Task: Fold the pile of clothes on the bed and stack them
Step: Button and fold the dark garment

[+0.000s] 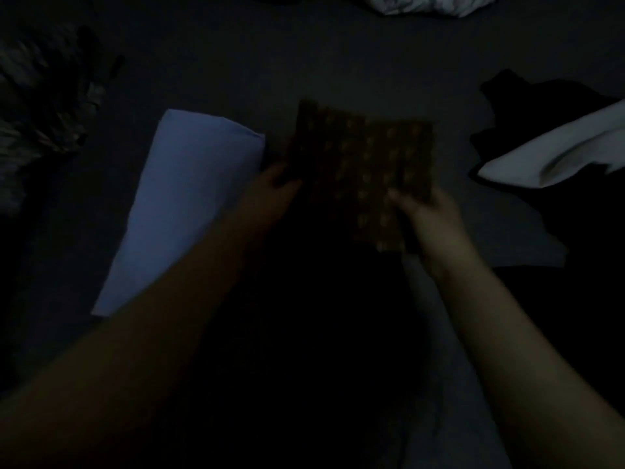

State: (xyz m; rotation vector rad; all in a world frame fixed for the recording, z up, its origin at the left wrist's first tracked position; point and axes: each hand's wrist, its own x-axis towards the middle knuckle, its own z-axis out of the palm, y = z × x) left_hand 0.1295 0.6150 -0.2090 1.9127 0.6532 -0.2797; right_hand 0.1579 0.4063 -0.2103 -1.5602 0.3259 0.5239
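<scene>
The bed (338, 62) fills the dim view, its dark sheet running from near to far. A pale blue folded garment (179, 211) lies left of centre, slanting from near left to far right. On the right a black garment (541, 106) spreads over the sheet, with a white garment (554, 154) lying across it. A mottled heap (40, 106) sits at the far left, and a light crumpled cloth (436, 3) at the far edge. In the middle, a dark patterned cloth (368, 164) dotted with pale marks is held flat and squarish. The left hand (274, 187) pinches its left edge; the right hand (426, 211) grips its near right edge, thumb on top.
</scene>
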